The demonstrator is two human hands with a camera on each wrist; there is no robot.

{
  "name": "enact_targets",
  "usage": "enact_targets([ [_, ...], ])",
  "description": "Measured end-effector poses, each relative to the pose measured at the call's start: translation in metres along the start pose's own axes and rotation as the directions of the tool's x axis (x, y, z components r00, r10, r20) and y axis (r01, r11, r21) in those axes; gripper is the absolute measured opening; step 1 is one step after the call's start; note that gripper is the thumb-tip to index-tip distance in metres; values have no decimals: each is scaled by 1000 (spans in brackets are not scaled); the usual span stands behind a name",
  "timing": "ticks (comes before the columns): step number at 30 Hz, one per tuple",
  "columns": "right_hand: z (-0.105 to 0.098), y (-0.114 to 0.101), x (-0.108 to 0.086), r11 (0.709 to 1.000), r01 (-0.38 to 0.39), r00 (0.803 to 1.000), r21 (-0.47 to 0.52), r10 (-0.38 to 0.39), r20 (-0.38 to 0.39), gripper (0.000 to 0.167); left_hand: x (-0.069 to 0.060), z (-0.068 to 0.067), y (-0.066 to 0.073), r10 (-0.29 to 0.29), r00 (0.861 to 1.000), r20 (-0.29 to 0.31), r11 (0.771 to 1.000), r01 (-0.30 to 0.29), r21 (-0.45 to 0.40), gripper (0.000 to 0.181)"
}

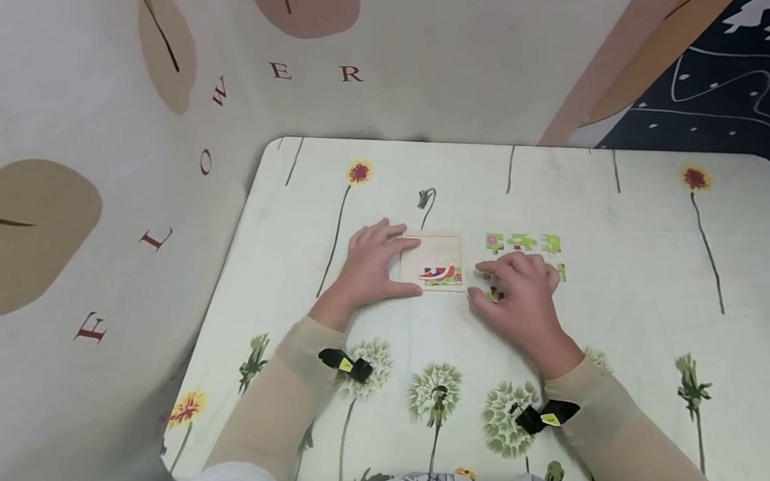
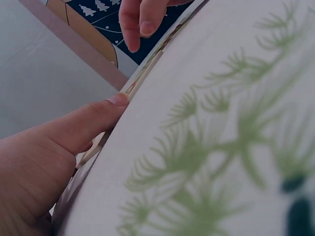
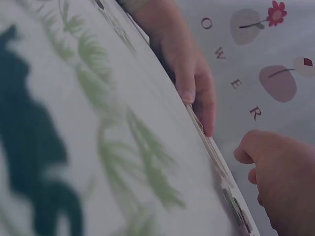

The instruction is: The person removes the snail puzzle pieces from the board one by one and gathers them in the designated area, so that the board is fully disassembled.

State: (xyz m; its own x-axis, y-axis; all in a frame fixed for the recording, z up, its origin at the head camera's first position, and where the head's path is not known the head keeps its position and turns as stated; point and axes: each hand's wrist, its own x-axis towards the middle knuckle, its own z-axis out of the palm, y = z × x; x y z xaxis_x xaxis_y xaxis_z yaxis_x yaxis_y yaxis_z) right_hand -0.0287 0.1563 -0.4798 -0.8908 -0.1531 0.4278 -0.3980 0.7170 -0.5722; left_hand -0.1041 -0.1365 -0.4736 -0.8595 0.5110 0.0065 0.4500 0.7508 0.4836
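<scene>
My left hand (image 1: 373, 266) rests at the left side of a square wooden puzzle tray (image 1: 436, 251). Its thumb touches the front left corner and the index finger lies over the far left part. Joined puzzle pieces (image 1: 444, 276), green with red and blue, fill the tray's lower right. Above the loose puzzle pieces (image 1: 521, 241) to the right hovers my right hand (image 1: 522, 299), thumb and index fingertip apart. It covers some of those pieces. In the left wrist view the left thumb (image 2: 115, 101) presses the tray's edge. The right wrist view hides most right fingers.
A white cloth with printed flowers and dandelions covers the table (image 1: 622, 279). Behind and left stands a pale hanging fabric (image 1: 454, 70) with leaf shapes and letters. Dark patterned fabric (image 1: 723, 92) is at the far right. Each wrist wears a black strap.
</scene>
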Motion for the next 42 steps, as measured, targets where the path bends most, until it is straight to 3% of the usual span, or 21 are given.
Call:
enact_targets([
  [4,7,-10,7,1000,-9,997,0,9,76,32,0,-1,1,9,1000,-7,1000,-9,4,89],
  [8,16,-23,19,999,31,989,-41,-25,144,26,-1,-1,2,15,1000,-14,1000,-15,2,89],
  [12,22,-35,29,995,63,973,-82,-42,228,26,-1,-2,3,12,1000,-10,1000,-12,3,89],
  [18,26,-43,35,989,34,940,-143,18,342,27,1,1,4,19,1000,1,1000,-19,5,89],
  [29,29,-45,36,995,-57,927,-87,86,366,27,0,1,0,1,1000,-8,1000,-1,19,89],
  [42,30,-46,38,982,-156,899,-103,184,397,25,1,2,0,-6,1000,-5,999,6,31,89],
])
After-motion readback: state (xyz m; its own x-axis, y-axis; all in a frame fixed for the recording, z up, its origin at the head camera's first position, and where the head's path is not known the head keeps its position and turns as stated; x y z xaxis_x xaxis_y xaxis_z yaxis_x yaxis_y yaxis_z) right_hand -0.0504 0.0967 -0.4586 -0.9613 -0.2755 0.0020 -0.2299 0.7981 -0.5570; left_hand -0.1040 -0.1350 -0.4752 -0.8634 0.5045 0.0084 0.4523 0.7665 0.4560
